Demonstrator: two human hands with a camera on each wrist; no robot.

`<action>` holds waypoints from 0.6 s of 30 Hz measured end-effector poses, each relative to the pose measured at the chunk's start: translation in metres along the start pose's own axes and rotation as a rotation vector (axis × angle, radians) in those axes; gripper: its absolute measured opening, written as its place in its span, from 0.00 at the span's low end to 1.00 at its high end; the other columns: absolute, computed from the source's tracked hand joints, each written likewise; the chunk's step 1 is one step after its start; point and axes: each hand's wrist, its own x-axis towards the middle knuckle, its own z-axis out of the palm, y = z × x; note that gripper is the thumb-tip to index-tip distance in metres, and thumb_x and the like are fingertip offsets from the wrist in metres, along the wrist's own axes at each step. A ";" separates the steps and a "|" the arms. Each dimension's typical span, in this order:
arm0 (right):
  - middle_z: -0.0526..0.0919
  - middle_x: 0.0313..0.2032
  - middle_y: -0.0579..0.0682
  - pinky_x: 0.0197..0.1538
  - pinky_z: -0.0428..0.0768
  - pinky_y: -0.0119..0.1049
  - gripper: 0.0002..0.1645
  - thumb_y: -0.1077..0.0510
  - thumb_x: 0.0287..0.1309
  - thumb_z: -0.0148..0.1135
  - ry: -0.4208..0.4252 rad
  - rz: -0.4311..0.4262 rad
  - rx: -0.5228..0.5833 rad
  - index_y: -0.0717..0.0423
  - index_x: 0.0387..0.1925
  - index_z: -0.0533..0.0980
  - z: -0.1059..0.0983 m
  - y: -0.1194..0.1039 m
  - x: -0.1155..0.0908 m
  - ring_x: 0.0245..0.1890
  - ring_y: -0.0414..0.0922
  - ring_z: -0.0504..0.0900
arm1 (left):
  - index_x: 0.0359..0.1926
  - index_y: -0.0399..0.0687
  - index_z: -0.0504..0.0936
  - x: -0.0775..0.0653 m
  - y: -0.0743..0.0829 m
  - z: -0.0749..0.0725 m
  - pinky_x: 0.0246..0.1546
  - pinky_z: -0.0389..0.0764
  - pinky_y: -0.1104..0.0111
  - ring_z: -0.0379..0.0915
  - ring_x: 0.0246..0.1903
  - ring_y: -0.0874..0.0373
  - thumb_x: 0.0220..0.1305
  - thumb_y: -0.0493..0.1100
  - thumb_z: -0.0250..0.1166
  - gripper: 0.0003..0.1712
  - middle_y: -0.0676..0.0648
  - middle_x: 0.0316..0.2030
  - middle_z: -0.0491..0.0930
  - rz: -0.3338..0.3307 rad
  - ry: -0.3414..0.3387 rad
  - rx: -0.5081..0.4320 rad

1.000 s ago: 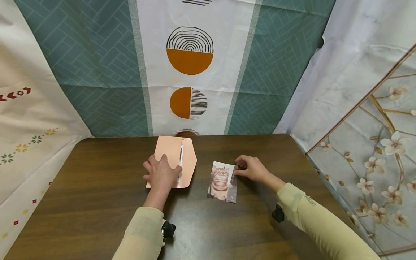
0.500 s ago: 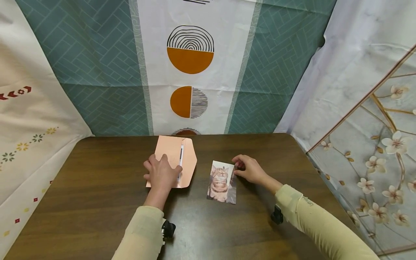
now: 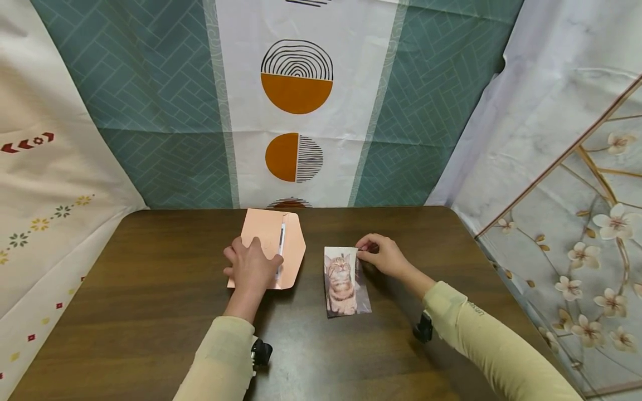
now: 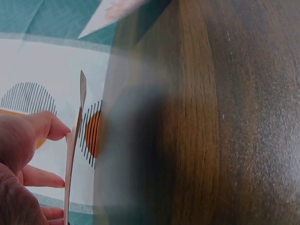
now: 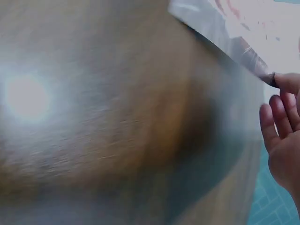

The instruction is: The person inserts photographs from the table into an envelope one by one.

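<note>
A peach envelope (image 3: 293,250) lies on the table with its pointed flap open to the right and a white-and-dark strip along its pocket edge. My left hand (image 3: 252,268) rests on it, fingers spread; the left wrist view shows thumb and fingertips against the envelope's face (image 4: 71,164). To the right is a postcard (image 3: 341,287) with a picture of a striped cat. My right hand (image 3: 385,256) pinches the postcard's far right corner between thumb and forefinger. The other fingers are loosely curled in the right wrist view, and the postcard (image 5: 220,35) tilts up from the table.
The dark wooden table (image 3: 150,312) runs to a patterned teal and white cloth (image 3: 296,122) hanging behind it. A flowered cloth (image 3: 567,223) hangs on the right, and a cream cloth (image 3: 60,167) on the left.
My right hand has moved slightly left with the postcard's corner, turning the postcard and making it look narrower. The left hand and the envelope have stayed in place.
</note>
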 end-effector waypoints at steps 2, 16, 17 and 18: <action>0.85 0.38 0.52 0.47 0.84 0.39 0.08 0.65 0.68 0.71 -0.013 0.036 0.131 0.61 0.47 0.85 -0.003 -0.005 0.004 0.38 0.43 0.82 | 0.63 0.32 0.76 0.000 0.000 0.000 0.57 0.65 0.26 0.45 0.72 0.26 0.64 0.51 0.71 0.34 0.25 0.73 0.54 0.000 0.002 0.000; 0.86 0.42 0.50 0.46 0.89 0.40 0.11 0.66 0.69 0.69 -0.031 0.234 0.669 0.63 0.52 0.84 -0.014 -0.035 0.039 0.40 0.42 0.86 | 0.64 0.33 0.77 0.000 0.001 0.001 0.54 0.67 0.27 0.48 0.71 0.25 0.63 0.52 0.73 0.36 0.25 0.72 0.57 0.019 0.036 0.015; 0.86 0.42 0.50 0.45 0.89 0.39 0.10 0.66 0.70 0.69 -0.033 0.232 0.680 0.62 0.51 0.84 -0.014 -0.036 0.042 0.40 0.42 0.86 | 0.65 0.33 0.77 0.000 0.001 0.000 0.54 0.67 0.27 0.48 0.71 0.25 0.63 0.52 0.73 0.36 0.25 0.72 0.57 0.018 0.037 0.016; 0.86 0.43 0.49 0.46 0.89 0.39 0.09 0.66 0.70 0.68 -0.040 0.230 0.683 0.61 0.50 0.84 -0.013 -0.037 0.044 0.40 0.42 0.86 | 0.65 0.32 0.76 0.001 0.001 -0.001 0.54 0.67 0.27 0.48 0.71 0.25 0.63 0.52 0.72 0.37 0.25 0.72 0.57 0.018 0.038 0.019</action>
